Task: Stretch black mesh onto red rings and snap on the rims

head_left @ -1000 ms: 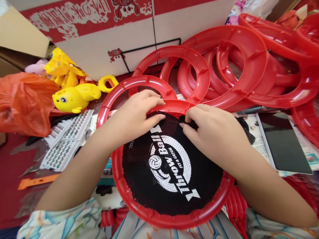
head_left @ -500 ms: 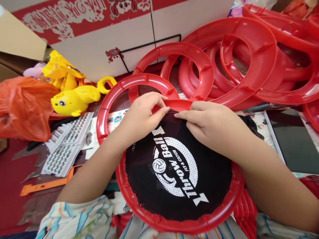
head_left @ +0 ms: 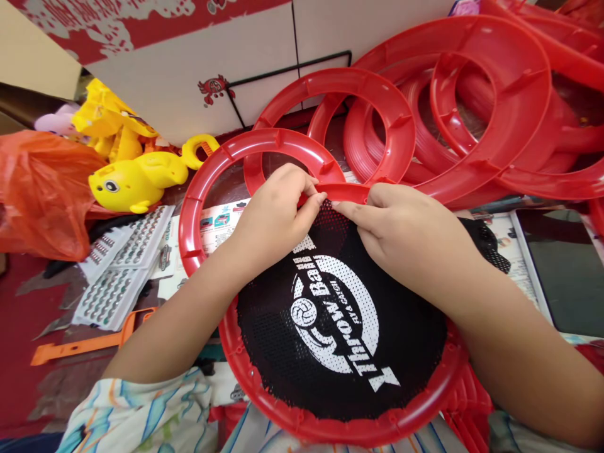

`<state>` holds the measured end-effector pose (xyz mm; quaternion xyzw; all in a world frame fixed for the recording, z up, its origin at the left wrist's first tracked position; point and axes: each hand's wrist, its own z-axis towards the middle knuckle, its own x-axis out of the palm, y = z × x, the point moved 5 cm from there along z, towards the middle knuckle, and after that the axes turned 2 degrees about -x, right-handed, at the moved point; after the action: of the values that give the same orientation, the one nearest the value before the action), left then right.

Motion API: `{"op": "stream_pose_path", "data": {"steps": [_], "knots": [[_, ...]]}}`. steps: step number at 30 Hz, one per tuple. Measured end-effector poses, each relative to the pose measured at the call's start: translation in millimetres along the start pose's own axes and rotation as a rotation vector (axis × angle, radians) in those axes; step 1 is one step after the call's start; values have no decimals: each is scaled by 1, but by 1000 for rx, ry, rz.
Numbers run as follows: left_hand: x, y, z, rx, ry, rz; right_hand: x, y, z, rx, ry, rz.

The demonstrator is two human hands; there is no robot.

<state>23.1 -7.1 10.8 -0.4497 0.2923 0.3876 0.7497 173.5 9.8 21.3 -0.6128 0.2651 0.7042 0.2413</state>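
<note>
A round black mesh (head_left: pixel 274 352) with white "Throw Ball" lettering lies inside a red plastic ring (head_left: pixel 245 371) in front of me. At the ring's far edge, my left hand (head_left: pixel 287 220) pinches the mesh edge between thumb and forefinger. Close beside it, my right hand (head_left: pixel 401 233) has its thumb hidden and its forefinger pressed on the mesh by the rim, the other fingers curled over the ring. Both hands are closed. Under my hands the exact grip on the mesh is partly hidden.
Several red plastic rings (head_left: pixel 500 94) are heaped at the back right. A phone-like dark tablet (head_left: pixel 557 264) lies on the right. To the left are a yellow toy (head_left: pixel 141 179), an orange plastic bag (head_left: pixel 42 195), trays of small metal balls (head_left: pixel 113 296) and an orange strip (head_left: pixel 85 346).
The view has shifted slightly, so the background sits a little differently. Both hands stay at the far rim, with small finger movements at the mesh edge.
</note>
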Motion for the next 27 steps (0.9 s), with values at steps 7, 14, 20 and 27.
{"op": "stream_pose_path", "data": {"steps": [7, 14, 20, 27], "knots": [[2, 0, 2, -23, 12, -24, -4, -9, 0, 70, -77, 78], [3, -2, -3, 71, 70, 9, -8, -27, -2, 210, -266, 561], [6, -10, -8, 166, 98, 90, -7, -25, -1, 182, -286, 482], [8, -17, -12, 208, 158, 128, -2, -24, 3, 146, -252, 357]]}}
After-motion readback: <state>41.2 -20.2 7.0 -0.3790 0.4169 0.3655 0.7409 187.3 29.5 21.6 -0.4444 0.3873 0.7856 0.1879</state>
